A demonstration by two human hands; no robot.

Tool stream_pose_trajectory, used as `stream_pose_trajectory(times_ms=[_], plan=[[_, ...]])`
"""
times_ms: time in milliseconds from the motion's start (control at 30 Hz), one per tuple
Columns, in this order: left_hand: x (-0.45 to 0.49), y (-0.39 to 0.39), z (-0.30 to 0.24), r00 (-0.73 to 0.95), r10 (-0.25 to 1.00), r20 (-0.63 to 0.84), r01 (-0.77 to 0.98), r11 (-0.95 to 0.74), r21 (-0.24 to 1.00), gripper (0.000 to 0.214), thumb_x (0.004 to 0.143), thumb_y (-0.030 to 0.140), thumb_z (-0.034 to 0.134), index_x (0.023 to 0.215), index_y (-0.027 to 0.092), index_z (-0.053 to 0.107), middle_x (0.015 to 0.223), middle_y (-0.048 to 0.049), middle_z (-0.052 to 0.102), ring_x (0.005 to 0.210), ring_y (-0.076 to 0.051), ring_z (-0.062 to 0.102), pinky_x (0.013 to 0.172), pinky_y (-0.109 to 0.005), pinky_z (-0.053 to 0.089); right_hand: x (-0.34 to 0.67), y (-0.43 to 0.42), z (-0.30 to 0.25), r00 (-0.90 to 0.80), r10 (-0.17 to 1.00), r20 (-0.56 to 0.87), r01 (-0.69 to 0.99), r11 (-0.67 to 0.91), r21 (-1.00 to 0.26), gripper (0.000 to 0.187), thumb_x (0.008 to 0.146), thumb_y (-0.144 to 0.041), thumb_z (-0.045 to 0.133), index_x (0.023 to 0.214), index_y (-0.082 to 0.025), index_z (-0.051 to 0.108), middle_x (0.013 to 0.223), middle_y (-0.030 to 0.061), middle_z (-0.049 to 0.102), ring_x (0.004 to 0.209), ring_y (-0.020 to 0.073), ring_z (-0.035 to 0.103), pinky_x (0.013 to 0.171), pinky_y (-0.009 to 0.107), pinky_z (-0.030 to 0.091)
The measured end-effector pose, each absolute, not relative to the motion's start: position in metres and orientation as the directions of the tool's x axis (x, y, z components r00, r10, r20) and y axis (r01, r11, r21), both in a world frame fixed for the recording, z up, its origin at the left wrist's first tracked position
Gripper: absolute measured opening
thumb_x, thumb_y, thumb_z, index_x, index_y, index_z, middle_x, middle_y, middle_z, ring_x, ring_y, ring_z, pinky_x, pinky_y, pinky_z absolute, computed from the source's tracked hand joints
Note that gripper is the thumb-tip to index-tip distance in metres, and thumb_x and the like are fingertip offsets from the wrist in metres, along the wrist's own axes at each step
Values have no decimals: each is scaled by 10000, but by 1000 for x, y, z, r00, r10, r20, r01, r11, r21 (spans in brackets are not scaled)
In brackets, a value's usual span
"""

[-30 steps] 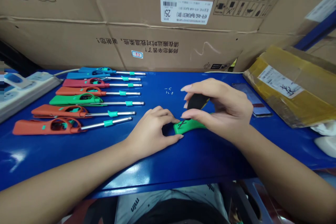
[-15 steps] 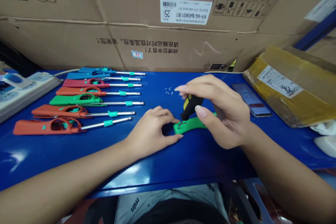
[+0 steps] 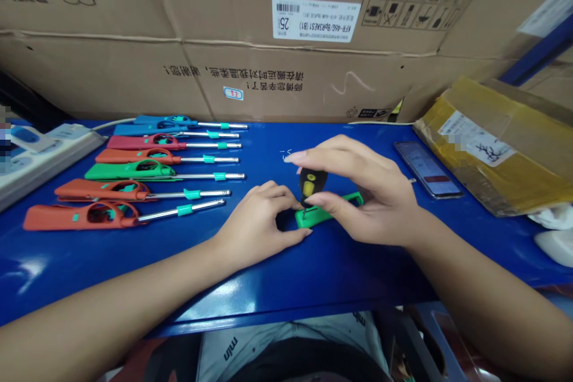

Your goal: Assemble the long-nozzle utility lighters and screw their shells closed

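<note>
A green plastic lighter body (image 3: 329, 209) lies on the blue table (image 3: 134, 256) in front of me. My left hand (image 3: 262, 224) rests curled on the table, its thumb and fingertips pressed against the near end of the green piece. My right hand (image 3: 362, 191) pinches a small screwdriver with a black and yellow handle (image 3: 311, 184), held upright, its tip down on the left end of the green body.
Several long-nozzle lighters (image 3: 134, 191), red, green and blue, lie in a row at the left. A white power strip (image 3: 40, 152) sits at far left. A phone (image 3: 427, 168) and a taped parcel (image 3: 496, 143) lie right. Cardboard boxes (image 3: 268, 42) wall the back.
My right hand has swung the screwdriver from a slant to upright and shifted a little left. The left hand and the green body have stayed put.
</note>
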State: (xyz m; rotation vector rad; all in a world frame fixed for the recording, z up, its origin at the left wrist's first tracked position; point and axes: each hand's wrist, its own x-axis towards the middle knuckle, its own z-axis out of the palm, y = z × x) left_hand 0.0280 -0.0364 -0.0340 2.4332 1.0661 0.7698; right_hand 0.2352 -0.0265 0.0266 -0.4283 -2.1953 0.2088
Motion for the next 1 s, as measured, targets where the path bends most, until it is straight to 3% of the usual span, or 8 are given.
stream_pose_trajectory(times_ms=[100,267,467,633,733,833,900,1000], plan=[[28,-37,-34,556,769,317,559,-627,542,189,814,350,777,908,201,709,928,-39,710,907,-253,627,826,-426,520,233,-26,27,-508,351,787,269,932,-242,377,883,-300,747,1230,-200,640,1045,49,716,951,193,645,877,364,579],[28,-37,-35,559,759,334,556,-642,528,224,809,351,778,955,193,716,973,-47,719,935,-260,634,840,-433,511,231,-28,28,-557,366,746,178,929,-324,342,965,-140,543,1303,-163,587,1235,90,692,1125,212,650,988,412,551],[30,-37,-31,549,779,303,564,-613,554,157,810,315,757,845,190,669,844,-23,676,829,-225,617,755,-384,515,225,-26,17,-443,377,813,209,926,-316,391,860,-313,768,1189,-220,578,1041,54,695,901,200,673,839,402,606],[29,-37,-32,573,753,324,550,-646,530,208,819,335,763,975,202,728,945,-44,717,910,-254,620,867,-446,511,222,-28,13,-349,543,764,143,837,-529,418,890,-133,684,1272,-220,540,1230,89,655,1036,200,688,894,390,622],[29,-37,-32,559,766,318,574,-634,518,203,817,343,763,954,199,723,917,-43,710,875,-247,617,832,-436,514,224,-29,18,-415,449,791,146,891,-429,459,858,-124,733,1286,-202,589,1190,68,710,998,179,700,907,344,611],[29,-37,-32,565,762,316,569,-637,520,199,816,330,763,950,189,719,941,-51,714,894,-251,622,824,-427,516,228,-29,24,-531,354,770,109,930,-352,453,914,-109,630,1362,-128,562,1319,115,678,1087,192,691,986,362,576],[29,-37,-32,574,756,314,560,-643,522,205,821,336,762,964,194,727,989,-58,724,944,-263,628,853,-438,515,229,-29,27,-565,350,747,86,925,-369,457,943,-90,547,1399,-120,532,1391,130,636,1136,199,677,1012,388,560],[29,-38,-32,558,767,316,573,-632,523,217,814,351,769,947,186,725,1010,-70,725,966,-277,629,860,-454,518,228,-29,27,-546,372,750,145,924,-353,356,947,-147,613,1302,-172,614,1218,77,726,1058,180,691,953,356,578]])
